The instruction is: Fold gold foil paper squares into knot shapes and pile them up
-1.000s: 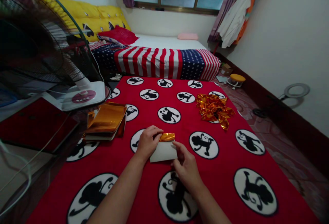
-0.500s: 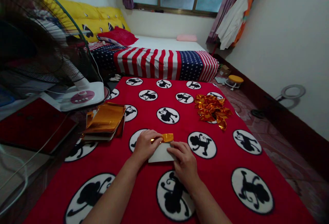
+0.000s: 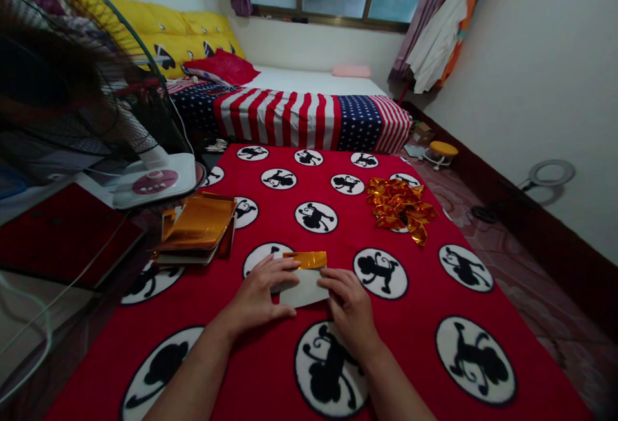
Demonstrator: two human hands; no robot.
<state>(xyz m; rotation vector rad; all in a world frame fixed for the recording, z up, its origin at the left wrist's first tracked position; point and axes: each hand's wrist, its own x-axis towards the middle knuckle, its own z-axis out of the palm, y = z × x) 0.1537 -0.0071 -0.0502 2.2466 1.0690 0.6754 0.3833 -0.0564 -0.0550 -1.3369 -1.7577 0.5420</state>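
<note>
A sheet of gold foil paper (image 3: 305,287) lies in front of me on the red cloth, pale side up, its far edge folded over into a shiny gold strip (image 3: 313,259). My left hand (image 3: 263,293) rests at the paper's left side, fingers stretched over the edge near the fold and thumb held apart by the near corner. At the right side, my right hand (image 3: 348,305) has its curled fingertips on the paper's edge, gripping it; its thumb is partly hidden.
To the left is a stack of gold foil sheets (image 3: 197,224). A pile of folded gold foil pieces (image 3: 398,207) sits at the far right of the red cloth (image 3: 309,179). A standing fan (image 3: 157,173) is on the left, with a bed (image 3: 290,115) beyond.
My left hand has moved from the fold down and left, its fingers opening from a pinch. More of the gold strip shows. The right hand stays almost in place.
</note>
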